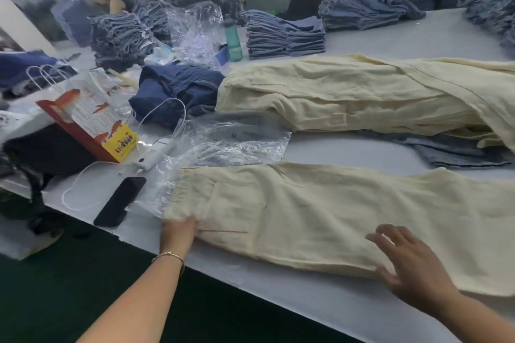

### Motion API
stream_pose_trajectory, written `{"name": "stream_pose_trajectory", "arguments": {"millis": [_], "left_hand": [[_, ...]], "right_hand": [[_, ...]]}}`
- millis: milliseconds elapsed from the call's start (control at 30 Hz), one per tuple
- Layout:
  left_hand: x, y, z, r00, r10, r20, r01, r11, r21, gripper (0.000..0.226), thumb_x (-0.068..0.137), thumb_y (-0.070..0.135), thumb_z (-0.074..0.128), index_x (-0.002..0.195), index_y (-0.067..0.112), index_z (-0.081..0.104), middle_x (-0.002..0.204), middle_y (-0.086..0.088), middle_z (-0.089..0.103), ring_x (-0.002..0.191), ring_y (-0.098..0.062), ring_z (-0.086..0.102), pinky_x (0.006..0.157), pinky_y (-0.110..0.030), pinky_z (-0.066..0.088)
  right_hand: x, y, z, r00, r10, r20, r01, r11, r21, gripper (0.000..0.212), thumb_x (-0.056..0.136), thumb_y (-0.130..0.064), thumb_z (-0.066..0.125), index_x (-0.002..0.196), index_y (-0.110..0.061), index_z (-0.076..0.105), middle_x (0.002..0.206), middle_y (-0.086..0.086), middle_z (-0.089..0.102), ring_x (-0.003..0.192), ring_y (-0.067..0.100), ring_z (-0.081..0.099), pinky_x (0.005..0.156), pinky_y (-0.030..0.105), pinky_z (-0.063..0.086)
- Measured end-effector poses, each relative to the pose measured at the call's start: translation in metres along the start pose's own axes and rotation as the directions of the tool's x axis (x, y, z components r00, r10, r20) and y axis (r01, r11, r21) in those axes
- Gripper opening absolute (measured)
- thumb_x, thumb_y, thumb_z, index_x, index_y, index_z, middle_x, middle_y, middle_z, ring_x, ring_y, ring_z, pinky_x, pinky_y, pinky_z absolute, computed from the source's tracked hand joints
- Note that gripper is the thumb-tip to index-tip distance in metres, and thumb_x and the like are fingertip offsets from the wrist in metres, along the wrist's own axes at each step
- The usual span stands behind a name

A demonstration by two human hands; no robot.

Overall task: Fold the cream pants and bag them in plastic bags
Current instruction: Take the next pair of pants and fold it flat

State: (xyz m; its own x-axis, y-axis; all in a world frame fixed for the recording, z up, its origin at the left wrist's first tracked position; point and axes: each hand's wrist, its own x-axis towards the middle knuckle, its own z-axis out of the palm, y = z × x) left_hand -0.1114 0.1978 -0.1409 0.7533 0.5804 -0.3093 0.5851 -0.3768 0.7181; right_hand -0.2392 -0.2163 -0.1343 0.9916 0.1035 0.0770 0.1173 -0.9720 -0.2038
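Now the pants (320, 220) lie flat along the bench (278, 298), long axis left to right, waistband beside the bags (223, 145). Left hand (178, 231) pinches the waistband corner; right hand (404, 259), fingers spread, presses the near edge, closer to the legs.

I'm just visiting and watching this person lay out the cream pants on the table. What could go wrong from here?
Three things, probably. The cream pants lie close to the table edge, so a leg might slide off during folding. The waistband overlaps the plastic bags, which may get dragged or crumpled as the left hand pulls. The phone and white cable sit beside that hand and could be knocked toward the floor. The right hand only lies flat on the cloth.
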Motion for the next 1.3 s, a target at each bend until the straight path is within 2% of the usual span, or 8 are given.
{"name": "stream_pose_trajectory", "arguments": {"millis": [233, 333, 500, 633, 767, 967, 1133, 1300], "left_hand": [[0.022, 0.010, -0.010, 0.937, -0.302, 0.177, 0.344, 0.699, -0.627, 0.029, 0.077, 0.018, 0.076, 0.101, 0.008, 0.063, 0.100, -0.009, 0.060, 0.068, -0.021, 0.054, 0.049, -0.027, 0.045], [0.016, 0.026, -0.008, 0.907, -0.202, 0.369, 0.407, 0.647, -0.645, 0.010, 0.078, 0.014, 0.067, 0.080, 0.015, 0.057, 0.072, -0.002, 0.055, 0.054, -0.014, 0.048, 0.038, -0.016, 0.033], [0.034, 0.078, -0.031, 0.908, 0.029, 0.418, -0.031, 1.000, -0.001, 0.019, 0.089, 0.016, 0.051, 0.082, 0.000, 0.056, 0.055, -0.011, 0.067, 0.054, -0.024, 0.069, 0.038, -0.017, 0.038], [0.042, 0.069, -0.052, 0.843, -0.197, 0.501, -0.257, 0.671, 0.696, 0.049, 0.098, 0.033, 0.052, 0.137, 0.003, 0.048, 0.144, -0.003, 0.047, 0.137, -0.014, 0.037, 0.103, -0.021, 0.026], [0.040, 0.056, -0.045, 0.769, -0.424, 0.478, -0.009, 0.742, 0.671, 0.047, 0.096, 0.021, 0.032, 0.115, -0.016, 0.054, 0.111, -0.030, 0.064, 0.111, -0.035, 0.063, 0.091, -0.035, 0.053], [0.024, 0.040, -0.017, 0.912, 0.328, 0.245, -0.407, 0.793, 0.454, 0.026, 0.091, 0.028, 0.039, 0.090, 0.011, 0.059, 0.098, -0.011, 0.062, 0.092, -0.032, 0.058, 0.076, -0.031, 0.042], [0.029, 0.022, 0.007, 0.974, 0.160, 0.158, -0.222, 0.806, 0.549, 0.051, 0.089, 0.034, 0.046, 0.130, 0.004, 0.050, 0.154, -0.021, 0.008, 0.134, -0.040, 0.020, 0.109, -0.046, 0.029], [0.044, 0.021, -0.001, 0.991, 0.077, 0.106, -0.123, 0.814, 0.567, 0.046, 0.083, 0.046, 0.046, 0.112, 0.012, 0.059, 0.135, -0.020, 0.037, 0.122, -0.037, 0.032, 0.105, -0.046, 0.028]], "right_hand": [[0.055, -0.093, 0.050, 0.981, -0.083, 0.175, 0.072, 0.995, 0.068, 0.077, 0.087, -0.070, 0.037, 0.151, -0.039, 0.008, 0.161, -0.007, -0.001, 0.148, 0.013, 0.000, 0.116, 0.030, 0.003], [0.063, -0.120, 0.053, 0.972, -0.156, 0.177, 0.160, 0.987, -0.012, 0.093, 0.069, -0.077, 0.056, 0.148, -0.037, 0.028, 0.157, 0.002, 0.022, 0.144, 0.027, 0.025, 0.111, 0.038, 0.006], [0.081, -0.147, 0.052, 0.967, -0.147, 0.209, 0.173, 0.979, -0.111, 0.104, 0.048, -0.061, 0.076, 0.142, -0.029, 0.045, 0.145, 0.012, 0.045, 0.129, 0.034, 0.048, 0.108, 0.051, 0.031], [0.083, -0.158, 0.057, 0.952, -0.138, 0.273, 0.179, 0.975, -0.133, 0.099, 0.048, -0.064, 0.071, 0.140, -0.034, 0.047, 0.142, 0.014, 0.048, 0.126, 0.032, 0.052, 0.096, 0.057, 0.043], [0.084, -0.157, 0.064, 0.947, -0.135, 0.291, 0.175, 0.978, -0.115, 0.093, 0.030, -0.060, 0.077, 0.115, -0.024, 0.071, 0.111, 0.011, 0.070, 0.098, 0.030, 0.069, 0.089, 0.054, 0.034], [0.085, -0.158, 0.069, 0.955, -0.111, 0.275, 0.150, 0.981, -0.123, 0.091, 0.034, -0.060, 0.077, 0.117, -0.024, 0.070, 0.115, 0.014, 0.068, 0.102, 0.032, 0.068, 0.090, 0.055, 0.033], [0.094, -0.166, 0.067, 0.927, -0.305, 0.220, 0.347, 0.920, -0.185, 0.076, 0.053, -0.057, 0.068, 0.122, -0.025, 0.066, 0.121, 0.013, 0.066, 0.108, 0.029, 0.065, 0.095, 0.050, 0.037], [0.121, -0.197, 0.053, 0.828, -0.473, 0.300, 0.534, 0.828, -0.168, 0.079, 0.056, -0.052, 0.070, 0.127, -0.021, 0.059, 0.120, 0.009, 0.063, 0.103, 0.026, 0.063, 0.082, 0.037, 0.055]]}}
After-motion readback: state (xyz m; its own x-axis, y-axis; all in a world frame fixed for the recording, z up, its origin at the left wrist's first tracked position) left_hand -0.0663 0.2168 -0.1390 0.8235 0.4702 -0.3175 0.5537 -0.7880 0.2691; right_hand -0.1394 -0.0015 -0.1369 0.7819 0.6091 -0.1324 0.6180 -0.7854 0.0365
